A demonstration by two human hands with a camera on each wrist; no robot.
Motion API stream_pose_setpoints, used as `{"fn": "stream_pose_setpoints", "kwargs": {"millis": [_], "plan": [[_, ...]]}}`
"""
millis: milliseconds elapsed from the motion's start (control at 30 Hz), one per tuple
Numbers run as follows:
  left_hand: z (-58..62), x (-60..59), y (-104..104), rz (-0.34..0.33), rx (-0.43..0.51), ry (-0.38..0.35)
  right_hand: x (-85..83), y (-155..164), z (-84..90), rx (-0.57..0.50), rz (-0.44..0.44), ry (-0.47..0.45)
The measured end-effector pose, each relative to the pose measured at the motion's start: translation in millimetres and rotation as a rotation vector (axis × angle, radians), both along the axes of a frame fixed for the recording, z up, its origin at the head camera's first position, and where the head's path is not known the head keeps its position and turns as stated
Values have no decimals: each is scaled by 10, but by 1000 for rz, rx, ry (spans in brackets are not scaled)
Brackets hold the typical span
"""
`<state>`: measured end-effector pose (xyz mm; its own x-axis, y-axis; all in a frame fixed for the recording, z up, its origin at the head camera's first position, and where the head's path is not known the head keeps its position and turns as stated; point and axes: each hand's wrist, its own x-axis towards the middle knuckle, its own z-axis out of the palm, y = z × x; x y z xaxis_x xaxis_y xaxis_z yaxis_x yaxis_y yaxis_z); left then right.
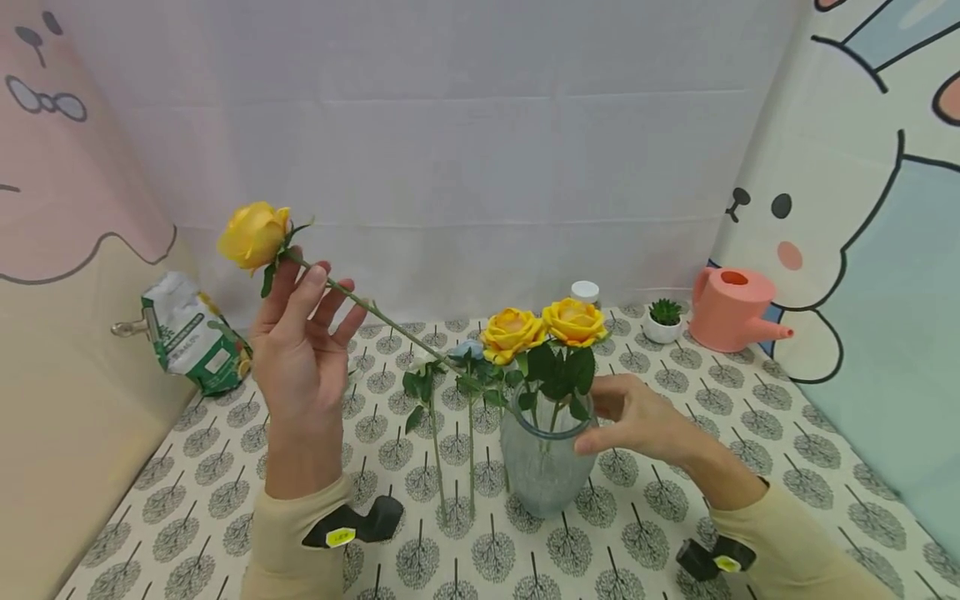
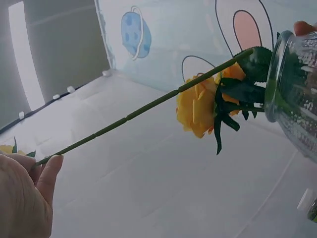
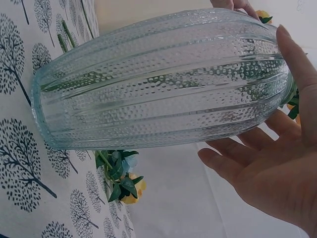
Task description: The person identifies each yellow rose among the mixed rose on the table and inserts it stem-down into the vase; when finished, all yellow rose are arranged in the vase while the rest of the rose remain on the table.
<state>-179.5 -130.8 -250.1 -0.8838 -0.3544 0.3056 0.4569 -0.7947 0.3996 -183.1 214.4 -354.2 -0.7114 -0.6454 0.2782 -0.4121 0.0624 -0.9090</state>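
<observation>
My left hand (image 1: 307, 358) is raised at the left and pinches the green stem of a yellow rose (image 1: 255, 236) just below its bloom. The stem slants down to the right, its lower end close to the flowers at the vase. Two more yellow roses (image 1: 573, 323) stand upright inside the ribbed clear glass vase (image 1: 540, 471), their leaves above its rim. My right hand (image 1: 645, 421) holds the vase near the rim from the right, thumb on the near side and fingers around the far side. The right wrist view shows the vase's dimpled glass (image 3: 163, 89) close up.
Several loose flowers, one a pale blue flower (image 1: 470, 348), lie on the tree-patterned cloth (image 1: 360, 575) left of the vase. Behind are a white-capped bottle (image 1: 585, 292), a small potted plant (image 1: 663, 325) and a pink watering can (image 1: 727, 312). A clipped green-white bag (image 1: 198, 337) stands at left.
</observation>
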Motion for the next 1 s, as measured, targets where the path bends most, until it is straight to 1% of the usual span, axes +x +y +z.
{"fn": "stream_pose_setpoints", "kwargs": {"millis": [133, 433, 633, 800, 900, 1000], "plan": [[-9, 23, 94, -25, -4, 2, -3, -1, 5, -5, 0, 1], [-79, 23, 281, -67, -101, -20, 4, 5, 7, -7, 2, -6], [-128, -4, 397, -88, -192, -26, 10, 16, 5, -7, -10, -5], [-200, -25, 474, -139, -296, -19, 7, 17, -9, -10, -7, -1], [-243, -39, 505, -164, -328, -29, 6, 11, -10, -7, -11, -7], [-276, -53, 528, -171, -345, -38, 6, 5, -6, -4, -15, -19]]}}
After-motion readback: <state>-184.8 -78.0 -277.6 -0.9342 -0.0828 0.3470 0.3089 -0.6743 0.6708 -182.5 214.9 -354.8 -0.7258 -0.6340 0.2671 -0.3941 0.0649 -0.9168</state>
